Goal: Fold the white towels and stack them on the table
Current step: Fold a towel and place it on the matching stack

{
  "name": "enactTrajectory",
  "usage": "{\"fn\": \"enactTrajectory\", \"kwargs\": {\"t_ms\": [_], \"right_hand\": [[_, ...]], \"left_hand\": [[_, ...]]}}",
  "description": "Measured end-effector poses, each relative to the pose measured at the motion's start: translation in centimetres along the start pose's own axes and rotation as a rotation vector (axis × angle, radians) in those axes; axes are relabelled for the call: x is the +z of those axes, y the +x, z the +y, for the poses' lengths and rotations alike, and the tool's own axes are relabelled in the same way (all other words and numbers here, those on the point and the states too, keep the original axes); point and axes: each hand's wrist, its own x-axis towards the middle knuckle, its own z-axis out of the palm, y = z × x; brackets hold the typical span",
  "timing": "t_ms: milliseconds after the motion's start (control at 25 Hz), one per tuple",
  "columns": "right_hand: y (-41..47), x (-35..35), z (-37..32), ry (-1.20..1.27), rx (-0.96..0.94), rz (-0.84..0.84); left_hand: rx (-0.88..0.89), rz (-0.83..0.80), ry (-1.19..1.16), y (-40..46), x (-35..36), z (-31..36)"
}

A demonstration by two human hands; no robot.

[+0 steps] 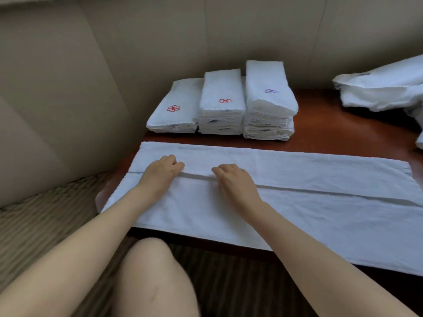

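Fingers of both hands curl down onto the folded edge of the long white towel (274,193), apparently pinching it.

Left hand (160,172) and right hand (231,179) should keep that edge straight and smooth outward along the towel. Beyond it on the dark wooden table (332,133) stand three folded stacks (222,106); unfolded towels (377,90) lie far right; beige padded wall behind.

Long towel (297,202): plain white. Folded stacks: white; left stack (174,113) and middle stack (220,104) bear red flower embroidery, right stack (270,97) purple. Table (332,133): reddish-brown. Wall (68,76): beige. Carpet (45,213): beige, ribbed stripes.
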Motion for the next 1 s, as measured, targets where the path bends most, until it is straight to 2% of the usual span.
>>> {"fn": "enactTrajectory", "kwargs": {"t_ms": [200, 320, 440, 520, 600, 720, 800, 1000], "right_hand": [[1.3, 1.8, -0.5, 0.084, -0.097, 0.16], [0.9, 2.8, -0.9, 0.09, -0.078, 0.1], [-0.1, 2.1, -1.2, 0.095, -0.086, 0.11], [-1.6, 1.8, -1.9, 0.112, -0.137, 0.125], [-2.8, 1.3, -2.7, 0.207, -0.244, 0.069], [-3.6, 0.2, -3.5, 0.279, -0.225, -0.136], [-3.9, -0.3, -4.0, 0.225, -0.236, -0.173], [-4.5, -1.1, -5.7, 0.167, -0.289, -0.234]], "left_hand": [[-0.084, 0.093, -0.08, -3.4, 1.0, -3.5], [-0.157, 0.069, -0.181, -3.7, 1.8, -3.2], [-0.184, -0.001, -0.169, -3.8, 1.2, -2.7], [-0.077, 0.048, -0.181, -5.0, 0.5, -2.0], [0.063, 0.058, -0.28, -6.4, 0.1, -1.2], [0.025, -0.067, -0.512, -7.9, -0.8, -0.9], [-0.01, -0.127, -0.581, -8.5, -1.3, -1.2], [-0.015, -0.338, -0.446, -9.6, -3.4, -0.9]]}}
